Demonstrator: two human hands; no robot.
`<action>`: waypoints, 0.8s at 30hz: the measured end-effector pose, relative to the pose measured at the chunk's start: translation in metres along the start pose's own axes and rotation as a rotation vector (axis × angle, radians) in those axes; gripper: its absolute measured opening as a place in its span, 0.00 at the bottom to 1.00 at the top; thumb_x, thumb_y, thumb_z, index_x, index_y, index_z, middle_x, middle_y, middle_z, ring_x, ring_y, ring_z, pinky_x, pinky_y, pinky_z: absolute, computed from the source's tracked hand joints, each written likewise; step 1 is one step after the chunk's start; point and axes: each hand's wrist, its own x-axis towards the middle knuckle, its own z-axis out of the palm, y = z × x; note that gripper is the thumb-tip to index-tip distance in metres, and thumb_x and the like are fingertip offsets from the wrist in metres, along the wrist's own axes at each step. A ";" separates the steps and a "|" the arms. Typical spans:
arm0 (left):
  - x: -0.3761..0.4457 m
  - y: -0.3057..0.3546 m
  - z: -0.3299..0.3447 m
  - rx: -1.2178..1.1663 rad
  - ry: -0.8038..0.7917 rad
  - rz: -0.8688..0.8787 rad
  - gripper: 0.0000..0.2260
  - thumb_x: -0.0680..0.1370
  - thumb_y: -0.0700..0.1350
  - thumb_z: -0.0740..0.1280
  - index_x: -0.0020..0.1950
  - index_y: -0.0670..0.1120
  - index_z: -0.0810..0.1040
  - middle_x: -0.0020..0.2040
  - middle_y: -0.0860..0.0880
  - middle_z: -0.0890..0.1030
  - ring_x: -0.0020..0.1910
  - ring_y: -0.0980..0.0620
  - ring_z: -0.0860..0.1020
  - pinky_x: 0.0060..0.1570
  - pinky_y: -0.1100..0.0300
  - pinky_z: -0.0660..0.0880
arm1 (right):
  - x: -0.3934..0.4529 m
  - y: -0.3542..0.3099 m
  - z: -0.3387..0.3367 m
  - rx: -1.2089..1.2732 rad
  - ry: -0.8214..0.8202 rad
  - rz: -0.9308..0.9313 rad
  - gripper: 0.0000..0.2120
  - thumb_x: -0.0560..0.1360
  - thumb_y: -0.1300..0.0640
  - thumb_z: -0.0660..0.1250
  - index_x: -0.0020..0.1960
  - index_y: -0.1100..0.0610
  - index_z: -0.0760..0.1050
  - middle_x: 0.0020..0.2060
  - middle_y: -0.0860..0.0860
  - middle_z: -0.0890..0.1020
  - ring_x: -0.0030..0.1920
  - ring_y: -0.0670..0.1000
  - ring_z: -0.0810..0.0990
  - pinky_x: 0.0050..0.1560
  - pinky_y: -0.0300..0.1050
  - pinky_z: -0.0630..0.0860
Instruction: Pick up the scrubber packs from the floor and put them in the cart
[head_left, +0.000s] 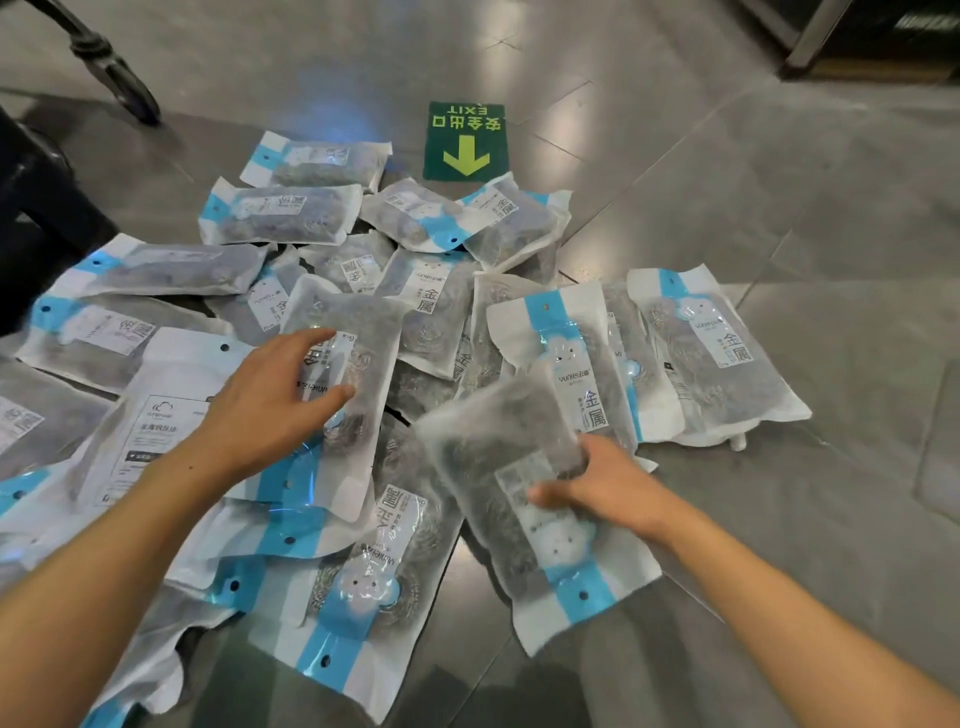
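Several scrubber packs, clear bags with white and blue headers holding grey metal scrubbers, lie heaped on the grey tile floor. My right hand (605, 486) grips one scrubber pack (524, 499) by its middle, its far end lifted and blurred. My left hand (275, 395) reaches over the heap with fingers spread, its fingertips curling on the side of another pack (343, 374) that lies on top. More packs spread left (156, 270), far (311, 161) and right (711, 343). The cart's dark frame and wheel (130, 93) show at the upper left.
A green exit sticker (465, 140) with a yellow arrow is stuck to the floor beyond the heap. A dark bulky shape (36, 223) stands at the left edge. A dark shelf base (872, 41) sits at the top right. Bare tiles extend to the right.
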 end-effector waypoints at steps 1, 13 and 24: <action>0.001 0.000 0.002 0.000 0.001 -0.005 0.33 0.74 0.61 0.70 0.76 0.51 0.69 0.72 0.45 0.74 0.69 0.43 0.73 0.66 0.43 0.71 | 0.001 -0.007 -0.012 0.042 0.043 -0.018 0.14 0.70 0.62 0.81 0.55 0.61 0.83 0.46 0.53 0.89 0.47 0.52 0.89 0.48 0.45 0.84; 0.016 -0.013 0.010 -0.117 0.124 -0.108 0.26 0.76 0.48 0.75 0.73 0.46 0.73 0.67 0.42 0.78 0.66 0.41 0.75 0.62 0.48 0.70 | 0.048 -0.004 -0.074 0.400 0.354 -0.018 0.18 0.69 0.62 0.80 0.58 0.61 0.82 0.50 0.57 0.89 0.51 0.58 0.88 0.61 0.61 0.82; 0.030 -0.023 0.014 -0.257 0.173 -0.297 0.33 0.74 0.52 0.77 0.76 0.48 0.68 0.72 0.44 0.74 0.69 0.43 0.74 0.65 0.47 0.72 | 0.061 0.006 -0.071 0.484 0.330 -0.024 0.19 0.70 0.64 0.78 0.60 0.61 0.81 0.50 0.57 0.89 0.51 0.58 0.88 0.59 0.59 0.82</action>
